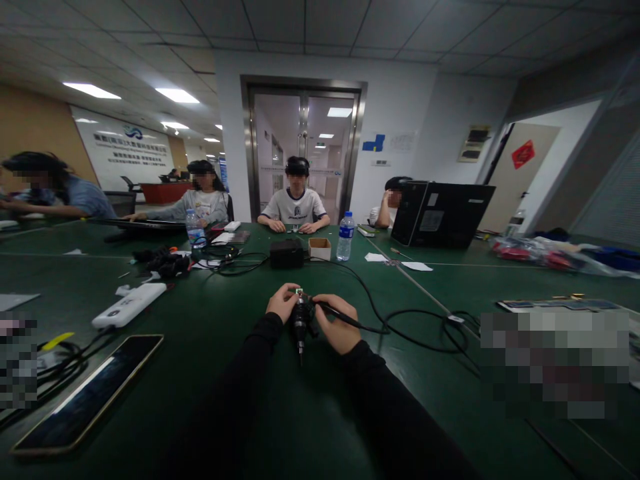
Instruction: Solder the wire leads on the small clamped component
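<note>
My left hand and my right hand meet over the green table, both in black sleeves. Between them is a black corded tool, an electric screwdriver by its look, with its thin tip pointing toward me. The left fingers are curled and pinch a small pale part at the tool's far end. The right hand is closed around the tool's side where the black cable leaves it and loops off to the right.
A tablet and a white power bank lie at my left. Farther out are a black box, a small carton, two water bottles and an open laptop. Several people sit around the table.
</note>
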The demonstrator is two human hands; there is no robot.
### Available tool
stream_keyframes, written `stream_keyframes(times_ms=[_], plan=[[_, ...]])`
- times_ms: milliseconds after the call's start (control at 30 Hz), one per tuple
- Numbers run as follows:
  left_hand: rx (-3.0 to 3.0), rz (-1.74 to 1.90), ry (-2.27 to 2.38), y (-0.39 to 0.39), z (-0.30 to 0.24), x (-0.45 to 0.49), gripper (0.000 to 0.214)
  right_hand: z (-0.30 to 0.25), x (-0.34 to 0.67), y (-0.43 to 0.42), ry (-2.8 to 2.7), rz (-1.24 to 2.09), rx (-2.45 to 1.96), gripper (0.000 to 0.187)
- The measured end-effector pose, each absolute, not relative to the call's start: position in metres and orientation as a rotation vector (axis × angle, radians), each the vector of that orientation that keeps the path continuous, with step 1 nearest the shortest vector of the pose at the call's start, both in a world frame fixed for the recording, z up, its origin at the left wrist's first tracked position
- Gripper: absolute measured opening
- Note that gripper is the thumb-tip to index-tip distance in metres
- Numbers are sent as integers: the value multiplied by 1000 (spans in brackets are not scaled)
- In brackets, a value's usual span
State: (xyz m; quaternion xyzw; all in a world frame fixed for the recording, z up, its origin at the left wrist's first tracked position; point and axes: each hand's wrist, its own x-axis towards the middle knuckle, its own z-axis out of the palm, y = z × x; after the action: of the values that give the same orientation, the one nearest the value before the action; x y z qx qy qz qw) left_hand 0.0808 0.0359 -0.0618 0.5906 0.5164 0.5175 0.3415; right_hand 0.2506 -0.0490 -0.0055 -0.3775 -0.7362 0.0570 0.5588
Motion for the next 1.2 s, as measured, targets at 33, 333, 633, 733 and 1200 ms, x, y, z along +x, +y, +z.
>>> stream_keyframes(times_ms=[33,333,633,733,1200], plan=[[1528,1348,1344,36,-62,81,24,-6,251,-49,-1738,135,-891,18],[1500,1357,1321,34,-60,80,23,-4,250,-50,-1739,142,-900,18],[1492,1364,1272,38,-65,80,24,-5,252,-49,-1731,141,-913,17],[1487,1366,1255,37,-63,80,24,-6,252,-48,-1734,143,-911,17],[1485,1371,1249,35,-61,80,24,-6,251,-50,-1756,134,-890,16]])
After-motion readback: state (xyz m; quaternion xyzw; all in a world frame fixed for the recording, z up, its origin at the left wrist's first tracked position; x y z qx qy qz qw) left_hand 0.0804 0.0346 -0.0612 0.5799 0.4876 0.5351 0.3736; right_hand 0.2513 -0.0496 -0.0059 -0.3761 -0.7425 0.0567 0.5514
